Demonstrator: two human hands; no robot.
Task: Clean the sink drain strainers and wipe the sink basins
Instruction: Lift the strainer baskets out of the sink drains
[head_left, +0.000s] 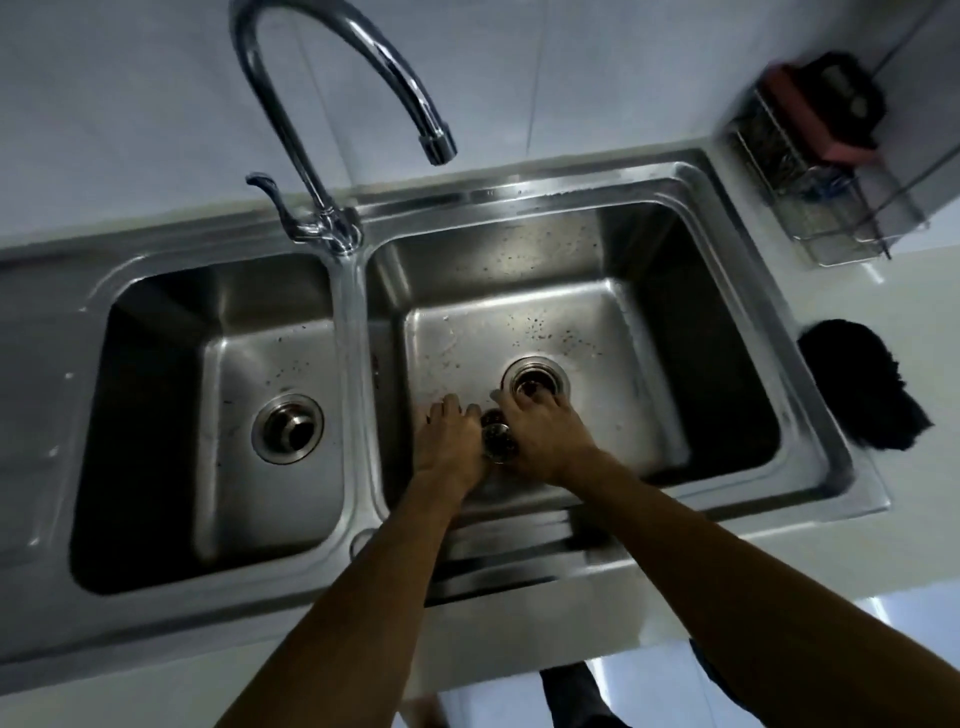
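A steel double sink fills the view. In the right basin, speckled with dark crumbs, my left hand and my right hand meet around a small round metal strainer lifted out of its drain. Both hands touch it; most of it is hidden between them. The right drain opening lies just beyond my right fingers, with dark residue inside. In the left basin, the left drain looks open and dark; whether a strainer sits in it I cannot tell.
A chrome gooseneck faucet with its lever rises from the divider, spout over the right basin. A black cloth lies on the counter right of the sink. A wire rack with a pink-and-black item stands at the back right.
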